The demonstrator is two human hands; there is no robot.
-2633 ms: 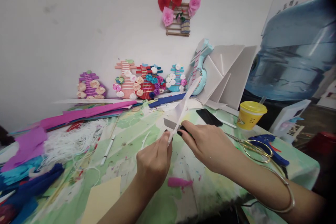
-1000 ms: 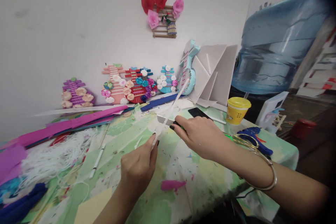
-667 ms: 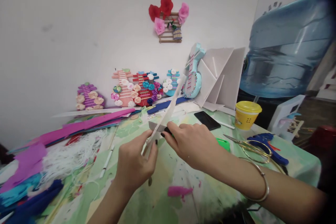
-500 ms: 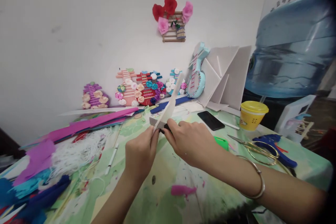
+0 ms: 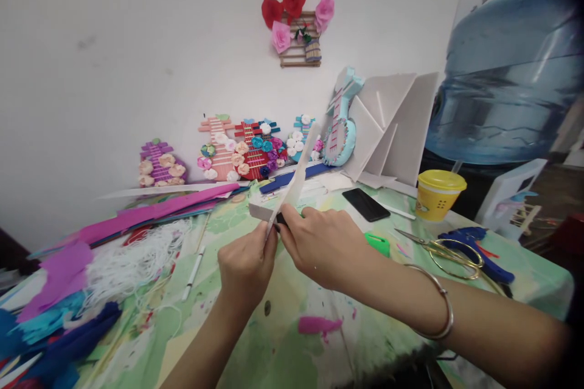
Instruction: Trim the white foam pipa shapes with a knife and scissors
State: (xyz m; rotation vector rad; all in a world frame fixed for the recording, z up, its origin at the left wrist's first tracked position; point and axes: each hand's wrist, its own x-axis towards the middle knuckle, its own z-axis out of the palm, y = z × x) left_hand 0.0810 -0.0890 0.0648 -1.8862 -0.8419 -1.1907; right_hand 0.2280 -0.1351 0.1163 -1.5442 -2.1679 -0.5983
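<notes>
A thin white strip of foam board (image 5: 297, 181) stands tilted up in my left hand (image 5: 246, 264), pinched at its lower end between thumb and fingers. My right hand (image 5: 326, 246) is closed round a utility knife (image 5: 376, 244), whose green end shows behind the wrist. Its wide grey blade (image 5: 259, 211) crosses the strip just above my left thumb and sticks out to the left. Both hands meet over the table, thumbs close together. Most of the knife's handle is hidden by my right hand.
Gold-handled scissors (image 5: 451, 255), a black phone (image 5: 366, 204) and a yellow lidded tub (image 5: 440, 194) lie to the right. White string (image 5: 137, 261) and coloured paper (image 5: 150, 213) spread over the left. Decorated instrument models (image 5: 253, 152) and grey boards (image 5: 387, 127) lean along the wall.
My right hand and the knife have moved slightly left, so more blade sticks out past the strip. My left hand still pinches the strip. The view has shifted a little.
</notes>
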